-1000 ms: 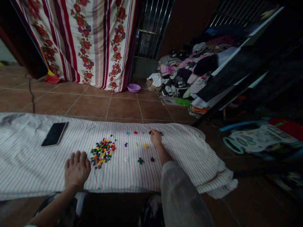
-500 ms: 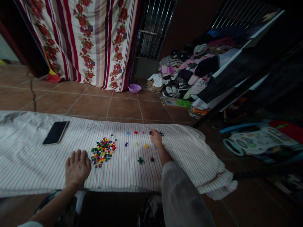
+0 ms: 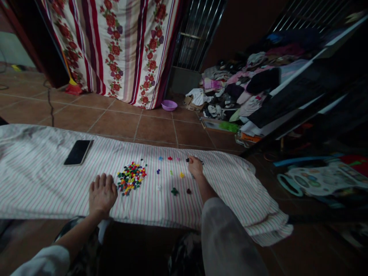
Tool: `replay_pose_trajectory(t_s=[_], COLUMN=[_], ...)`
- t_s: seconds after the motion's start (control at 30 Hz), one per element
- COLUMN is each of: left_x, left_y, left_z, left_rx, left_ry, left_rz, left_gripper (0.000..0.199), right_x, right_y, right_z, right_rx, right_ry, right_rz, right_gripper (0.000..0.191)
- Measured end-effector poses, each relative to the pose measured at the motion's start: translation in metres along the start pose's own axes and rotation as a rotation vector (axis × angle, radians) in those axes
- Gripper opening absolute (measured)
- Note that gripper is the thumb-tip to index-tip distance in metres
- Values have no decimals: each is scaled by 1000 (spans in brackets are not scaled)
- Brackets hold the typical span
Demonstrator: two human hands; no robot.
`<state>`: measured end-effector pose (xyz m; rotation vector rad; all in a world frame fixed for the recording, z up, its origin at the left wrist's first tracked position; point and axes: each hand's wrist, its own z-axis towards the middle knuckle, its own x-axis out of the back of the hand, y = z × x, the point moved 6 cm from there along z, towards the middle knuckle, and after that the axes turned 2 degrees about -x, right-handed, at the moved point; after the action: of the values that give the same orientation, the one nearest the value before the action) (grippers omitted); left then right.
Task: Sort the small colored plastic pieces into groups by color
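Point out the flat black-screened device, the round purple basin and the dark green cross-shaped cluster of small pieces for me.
Flat black-screened device (image 3: pixel 78 152): head view, middle of the screen.
Round purple basin (image 3: pixel 169 109): head view, near outer wall.
Dark green cross-shaped cluster (image 3: pixel 174 191): head view, its centre.

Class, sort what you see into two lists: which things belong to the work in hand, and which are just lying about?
Seemingly part of the work:
- loose coloured pieces
- dark green cluster
- yellow cluster
- black piece at the right hand's fingers
- striped cloth beneath

Seemingly just lying about:
- phone-like device
- purple basin
- heaped clothes
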<state>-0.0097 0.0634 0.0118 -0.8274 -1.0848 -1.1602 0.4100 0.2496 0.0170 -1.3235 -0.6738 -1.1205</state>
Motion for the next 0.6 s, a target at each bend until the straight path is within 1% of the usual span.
replay_pose_trajectory(t_s=[0.13,0.27,0.43,0.6], left_x=[-1,-2,-2,4], left_y=[-1,-3,-3,-2], left_z=[0,-1,-1,-1], left_rx=[0,-1,3,2], left_ry=[9,22,15,33], left_rz=[-6,-39,-74,-112], left_gripper=[46,45,46,45], right_x=[2,2,0,-8], right_y=[-8,-24,-53,-88], right_z=[-5,-14,-32,-58], right_rx=[32,89,177,271], right_ry=[33,47,20,-24], right_rz=[38,88,172,227], right_gripper=[39,40,39,36])
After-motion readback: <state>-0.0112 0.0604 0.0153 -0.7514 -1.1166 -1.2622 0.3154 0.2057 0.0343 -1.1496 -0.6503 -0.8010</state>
